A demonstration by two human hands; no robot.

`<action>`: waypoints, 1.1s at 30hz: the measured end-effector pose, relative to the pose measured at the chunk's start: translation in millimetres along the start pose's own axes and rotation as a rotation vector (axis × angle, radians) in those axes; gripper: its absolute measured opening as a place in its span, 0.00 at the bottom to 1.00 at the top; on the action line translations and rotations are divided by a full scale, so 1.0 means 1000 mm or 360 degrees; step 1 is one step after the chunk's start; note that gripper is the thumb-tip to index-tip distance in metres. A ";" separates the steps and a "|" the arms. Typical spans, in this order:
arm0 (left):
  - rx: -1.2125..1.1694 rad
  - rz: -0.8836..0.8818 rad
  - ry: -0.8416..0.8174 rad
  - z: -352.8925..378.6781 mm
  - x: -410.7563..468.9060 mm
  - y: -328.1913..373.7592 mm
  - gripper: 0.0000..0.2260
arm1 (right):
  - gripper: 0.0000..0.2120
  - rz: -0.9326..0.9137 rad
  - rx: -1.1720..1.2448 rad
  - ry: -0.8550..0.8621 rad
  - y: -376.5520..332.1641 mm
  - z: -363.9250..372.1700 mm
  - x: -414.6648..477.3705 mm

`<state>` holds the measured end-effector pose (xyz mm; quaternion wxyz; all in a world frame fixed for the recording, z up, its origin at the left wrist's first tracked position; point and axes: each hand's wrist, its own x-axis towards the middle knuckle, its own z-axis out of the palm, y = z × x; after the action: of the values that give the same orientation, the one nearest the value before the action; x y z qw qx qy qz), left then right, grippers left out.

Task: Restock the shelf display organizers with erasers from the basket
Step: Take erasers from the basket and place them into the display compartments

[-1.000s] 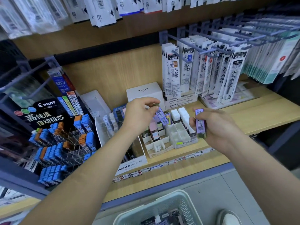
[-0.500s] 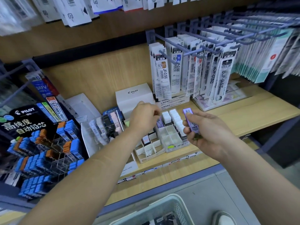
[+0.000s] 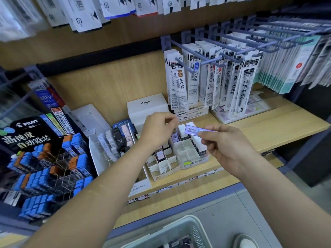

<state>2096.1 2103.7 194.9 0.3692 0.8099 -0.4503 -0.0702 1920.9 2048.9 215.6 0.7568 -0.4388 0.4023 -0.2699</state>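
right hand [image 3: 227, 145] pinches a purple eraser [image 3: 193, 130] by one end, barcode up, level above the white organizer [image 3: 186, 149] | left hand [image 3: 157, 129] fingers curled over the cardboard organizer [image 3: 162, 170], cannot tell if it holds anything | organizers side by side near shelf [image 3: 268, 133] front edge | basket [image 3: 179, 228] below shelf

Head camera, tilted forward and down over the shelf [image 3: 268, 133].
One wide-angle view, and it's close in: forearms [image 3: 100, 185] stretch up from the bottom edge, the shelf board sits mid-frame, hanging refill packs [image 3: 213, 83] crowd the top, the basket [image 3: 179, 228] rim just peeks in below.
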 end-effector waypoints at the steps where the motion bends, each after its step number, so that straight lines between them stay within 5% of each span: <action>1: -0.0321 -0.0081 -0.0051 -0.006 -0.006 0.007 0.07 | 0.10 -0.0005 0.0020 -0.0008 0.000 0.001 0.000; 3: -0.0700 -0.0174 -0.0222 -0.017 -0.020 0.019 0.07 | 0.10 -0.0015 0.0080 -0.0029 0.000 0.003 -0.001; 7: -0.0870 -0.0231 -0.0318 -0.026 -0.042 0.029 0.03 | 0.11 -0.0045 0.0174 -0.0091 0.001 0.008 -0.005; 13: -0.0850 -0.0261 -0.0426 -0.029 -0.058 0.026 0.01 | 0.07 -0.0058 0.0087 -0.0233 0.005 0.009 -0.006; 22: -0.0869 -0.0179 -0.0254 -0.040 -0.042 0.032 0.06 | 0.07 -0.0076 -0.0286 -0.0436 0.012 0.015 -0.007; 33: -0.0564 -0.0301 0.0174 -0.049 -0.018 0.001 0.06 | 0.08 0.0092 -0.0149 0.0282 0.014 -0.025 0.017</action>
<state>2106.8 2143.5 227.4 0.5215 0.7735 -0.3323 -0.1386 1909.6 2031.1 189.6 0.7044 -0.4363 0.4923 -0.2667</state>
